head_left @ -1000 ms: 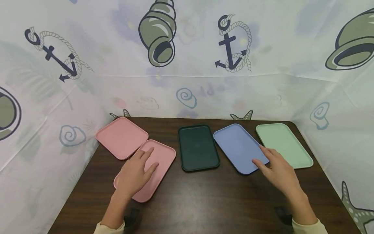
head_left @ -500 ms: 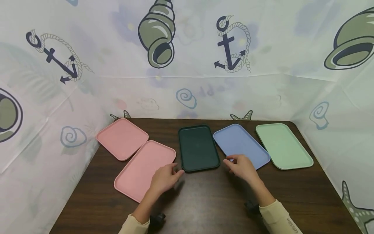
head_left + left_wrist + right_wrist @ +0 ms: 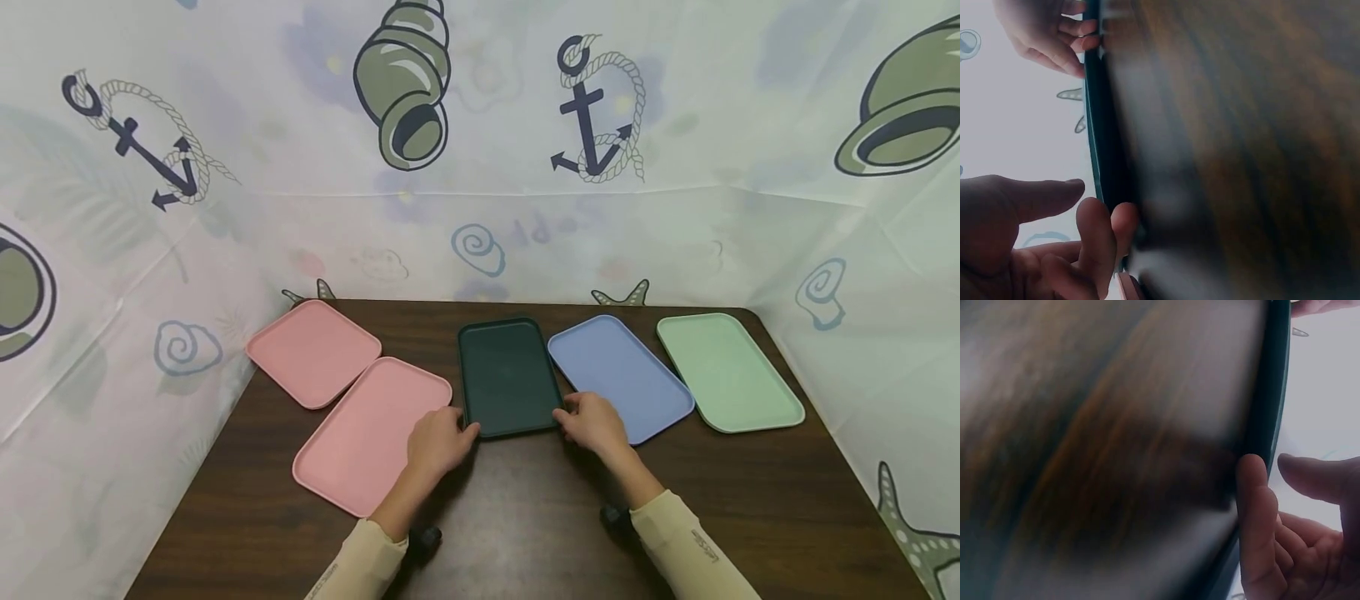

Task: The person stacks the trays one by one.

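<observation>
A dark green rectangular tray (image 3: 510, 379) lies in the middle of the row of trays. My left hand (image 3: 438, 442) holds its near left corner, thumb above the rim and fingers at the underside. At the near right corner my right hand (image 3: 596, 425) grips the same rim in the same way. In the left wrist view the tray's dark edge (image 3: 1099, 125) runs between both hands. The right wrist view has my index finger (image 3: 1252, 487) against the outer underside of the edge, with the thumb (image 3: 1310, 475) close over the rim.
Two pink trays, one at the back (image 3: 315, 354) and one nearer (image 3: 375, 433), lie to the left. A blue tray (image 3: 626, 375) sits close on the right, with a pale green tray (image 3: 727, 375) beyond it. All rest on a brown wooden table (image 3: 525, 533) before a patterned cloth (image 3: 510, 125).
Both hands have come inward, the left from over the nearer pink tray and the right from the blue tray, and now hold the dark green tray's near corners.
</observation>
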A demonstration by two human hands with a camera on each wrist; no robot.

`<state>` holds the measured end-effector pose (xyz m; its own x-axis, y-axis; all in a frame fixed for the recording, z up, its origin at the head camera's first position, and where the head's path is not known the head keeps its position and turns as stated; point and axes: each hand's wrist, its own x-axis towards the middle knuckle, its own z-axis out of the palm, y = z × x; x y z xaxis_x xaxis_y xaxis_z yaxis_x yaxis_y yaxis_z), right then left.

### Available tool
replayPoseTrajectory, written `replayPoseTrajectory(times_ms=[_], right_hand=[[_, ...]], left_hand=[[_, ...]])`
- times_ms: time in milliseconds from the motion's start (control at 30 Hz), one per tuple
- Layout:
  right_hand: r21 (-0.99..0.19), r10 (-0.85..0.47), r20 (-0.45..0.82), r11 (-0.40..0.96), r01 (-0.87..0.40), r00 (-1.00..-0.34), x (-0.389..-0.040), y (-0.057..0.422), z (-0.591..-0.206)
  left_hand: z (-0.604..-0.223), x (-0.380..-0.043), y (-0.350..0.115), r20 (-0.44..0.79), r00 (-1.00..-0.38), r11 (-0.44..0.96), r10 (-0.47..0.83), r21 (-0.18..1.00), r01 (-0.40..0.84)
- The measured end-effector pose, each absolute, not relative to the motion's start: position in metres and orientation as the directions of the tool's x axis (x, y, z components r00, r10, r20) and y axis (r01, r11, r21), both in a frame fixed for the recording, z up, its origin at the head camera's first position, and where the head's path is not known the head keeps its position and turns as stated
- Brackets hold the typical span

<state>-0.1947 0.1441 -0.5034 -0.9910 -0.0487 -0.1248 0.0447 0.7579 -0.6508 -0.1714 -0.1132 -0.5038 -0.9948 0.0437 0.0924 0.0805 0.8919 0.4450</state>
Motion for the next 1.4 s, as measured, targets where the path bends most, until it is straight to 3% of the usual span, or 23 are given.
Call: replayPoseTrajectory(times_ms=[400,1400], right_hand=[[-0.641,0.006,-0.148,0.761,0.101,-0.989,-0.199,0.141,-0.510],[-0.795,0.017,-0.159,0.590,0.139,-0.987,-0.189,0.124,-0.514]], left_hand=[[-0.510,-0.183,-0.108,0.072,-0.997,0.904,-0.014,0.428,0.018],[-0.510,-0.196,-0.121,0.148,-0.988,0.903,-0.035,0.428,0.032]])
